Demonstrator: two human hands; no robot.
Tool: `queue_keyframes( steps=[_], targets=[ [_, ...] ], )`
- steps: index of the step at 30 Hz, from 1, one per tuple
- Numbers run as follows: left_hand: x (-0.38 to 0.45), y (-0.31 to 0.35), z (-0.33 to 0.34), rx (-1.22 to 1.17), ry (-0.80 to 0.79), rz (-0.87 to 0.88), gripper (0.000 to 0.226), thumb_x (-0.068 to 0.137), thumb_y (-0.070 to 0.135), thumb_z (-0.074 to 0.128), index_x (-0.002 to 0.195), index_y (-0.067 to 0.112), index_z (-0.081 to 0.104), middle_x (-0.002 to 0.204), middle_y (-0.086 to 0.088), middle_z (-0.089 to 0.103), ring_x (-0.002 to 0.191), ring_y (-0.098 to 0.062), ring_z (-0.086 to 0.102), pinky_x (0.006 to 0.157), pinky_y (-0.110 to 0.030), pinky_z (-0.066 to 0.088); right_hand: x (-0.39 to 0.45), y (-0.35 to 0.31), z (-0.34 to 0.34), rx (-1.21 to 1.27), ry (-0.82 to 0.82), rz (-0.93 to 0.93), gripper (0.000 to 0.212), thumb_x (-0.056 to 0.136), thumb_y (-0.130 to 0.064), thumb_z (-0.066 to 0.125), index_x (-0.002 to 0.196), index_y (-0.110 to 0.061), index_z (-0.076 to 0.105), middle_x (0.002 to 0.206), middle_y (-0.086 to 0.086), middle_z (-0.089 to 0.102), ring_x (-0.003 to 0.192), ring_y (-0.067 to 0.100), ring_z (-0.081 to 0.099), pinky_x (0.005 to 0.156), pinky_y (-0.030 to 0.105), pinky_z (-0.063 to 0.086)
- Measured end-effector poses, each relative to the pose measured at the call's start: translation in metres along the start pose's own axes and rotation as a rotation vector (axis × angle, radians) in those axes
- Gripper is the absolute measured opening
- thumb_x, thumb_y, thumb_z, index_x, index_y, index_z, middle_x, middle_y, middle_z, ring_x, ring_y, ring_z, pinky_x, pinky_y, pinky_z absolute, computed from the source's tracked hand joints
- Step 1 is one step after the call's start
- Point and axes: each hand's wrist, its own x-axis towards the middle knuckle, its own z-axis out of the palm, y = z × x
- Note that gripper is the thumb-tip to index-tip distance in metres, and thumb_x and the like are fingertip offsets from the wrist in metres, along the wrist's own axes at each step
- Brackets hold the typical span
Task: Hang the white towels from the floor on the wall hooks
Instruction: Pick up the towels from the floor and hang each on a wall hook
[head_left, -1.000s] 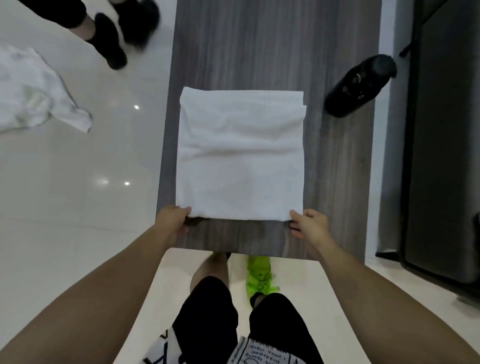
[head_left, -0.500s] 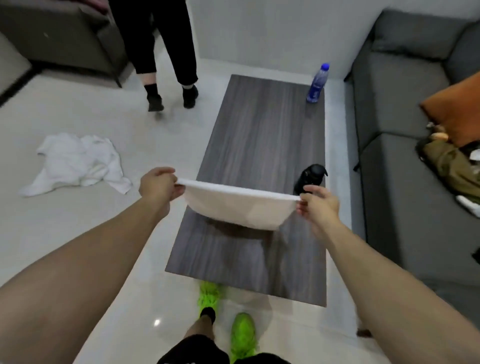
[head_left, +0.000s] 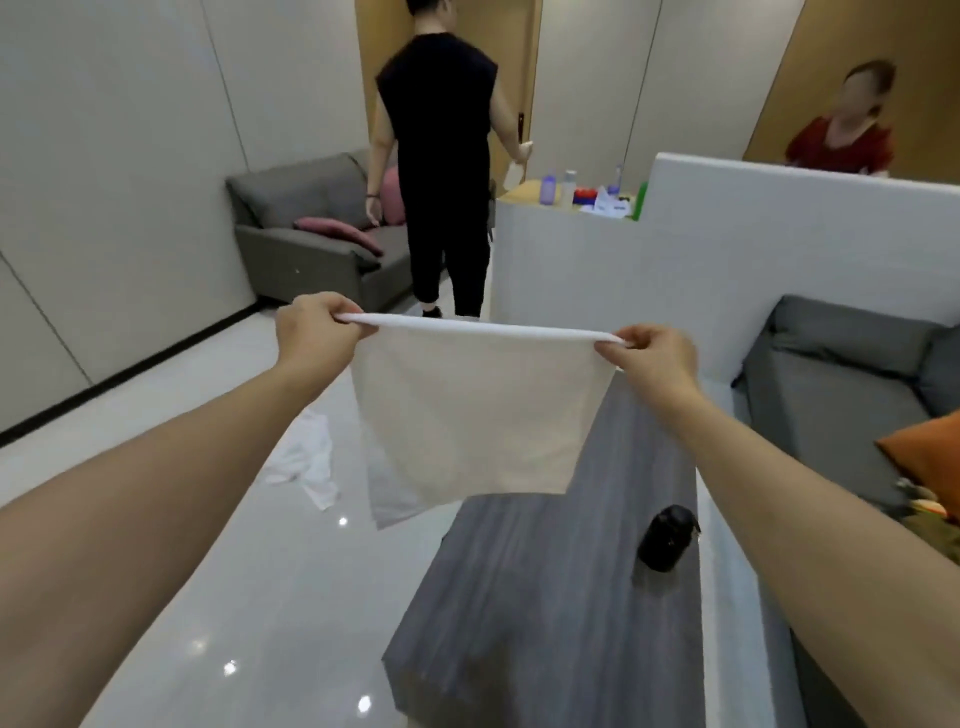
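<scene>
Above the grey wood-grain counter (head_left: 545, 597), your left hand (head_left: 311, 332) and right hand (head_left: 649, 358) are pinching the folded white cloth towel (head_left: 472, 415) taut, no hooks showing, while another crumpled white towel (head_left: 306, 462) is lying unhung on the floor.

Pale panelled walls (head_left: 130, 156) close the room on the left, above a glossy white tiled floor (head_left: 208, 597) that reflects ceiling lights. A grey sofa (head_left: 311, 244) with pink cushions (head_left: 337, 231) stands at the far wall. A white partition (head_left: 727, 249) rises on the right, a second grey sofa (head_left: 841, 384) with an orange cushion (head_left: 930, 452) below it. A dark wood-grain surface (head_left: 545, 597) runs down the middle. Wooden doors (head_left: 509, 67) stand behind.
</scene>
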Motion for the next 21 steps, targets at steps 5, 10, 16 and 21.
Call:
queue_keyframes(
  steps=[5, 10, 16, 21],
  targets=[
    [0.012, -0.024, -0.108, 0.047, 0.121, 0.055, 0.012, 0.075, 0.027, 0.081, 0.074, 0.022, 0.07, 0.097, 0.001, 0.059, 0.086, -0.017, 0.056, 0.074, -0.026, 0.041, -0.015, -0.091, 0.053, -0.054, -0.015, -0.222, 0.012, 0.083, -0.025, 0.073, 0.089, -0.014, 0.075, 0.097, 0.006, 0.065, 0.091, 0.021, 0.059, 0.082, 0.032, 0.047],
    [-0.001, -0.056, -0.241, -0.305, 0.181, -0.062, 0.014, 0.072, 0.027, 0.068, 0.067, 0.019, 0.058, 0.07, 0.0, 0.055, 0.066, -0.016, 0.047, 0.054, -0.024, 0.037, -0.067, -0.19, 0.137, 0.277, -0.157, -0.245, 0.013, 0.086, -0.015, 0.066, 0.075, -0.016, 0.059, 0.076, 0.003, 0.057, 0.073, 0.017, 0.053, 0.064, 0.031, 0.043],
    [-0.023, -0.114, -0.398, -0.638, 0.35, -0.253, 0.018, 0.078, 0.004, 0.056, 0.074, 0.019, 0.048, 0.07, -0.006, 0.046, 0.064, -0.02, 0.044, 0.055, -0.027, 0.036, -0.161, -0.306, 0.262, 0.545, -0.387, -0.233, 0.012, 0.086, -0.007, 0.057, 0.085, -0.009, 0.068, 0.086, -0.001, 0.065, 0.077, 0.015, 0.057, 0.065, 0.027, 0.047],
    [-0.068, -0.178, -0.513, -0.537, 0.375, -0.342, 0.026, 0.076, -0.003, 0.043, 0.064, 0.014, 0.057, 0.06, -0.003, 0.052, 0.057, -0.022, 0.046, 0.048, -0.022, 0.038, -0.254, -0.385, 0.366, 0.604, -0.737, -0.163, 0.013, 0.085, -0.006, 0.061, 0.082, -0.007, 0.073, 0.087, 0.01, 0.072, 0.078, 0.026, 0.063, 0.067, 0.032, 0.054]
  ],
)
